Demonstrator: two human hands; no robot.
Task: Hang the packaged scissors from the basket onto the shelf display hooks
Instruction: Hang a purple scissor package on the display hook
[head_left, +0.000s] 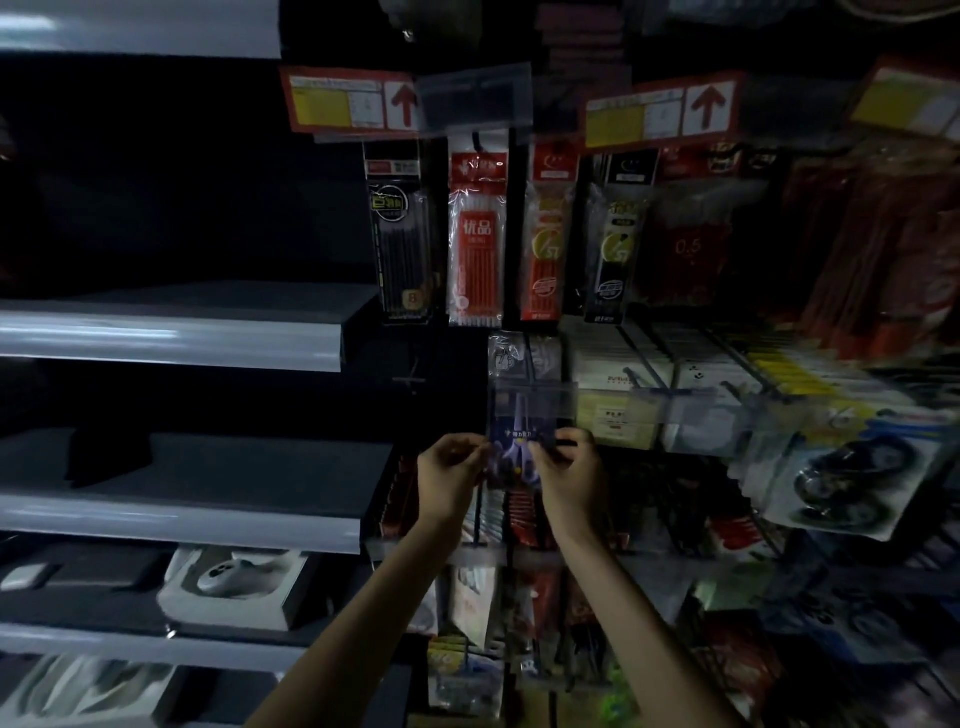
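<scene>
A packaged pair of scissors (515, 451) with purple handles and a dark card is held upright at the middle of the display. My left hand (451, 477) pinches its left edge and my right hand (570, 477) pinches its right edge. The top of the pack sits just behind a clear plastic label holder (534, 401) at the end of a display hook. More clear packs (505, 356) hang further back on that hook. The basket is out of view.
Pen refill packs (477, 244) hang on hooks above, under red price tags (347, 101). White boxes (613, 364) and tape packs (852, 478) fill hooks to the right. Grey shelves (171, 338) reach out on the left; a lower one holds a white box (234, 582).
</scene>
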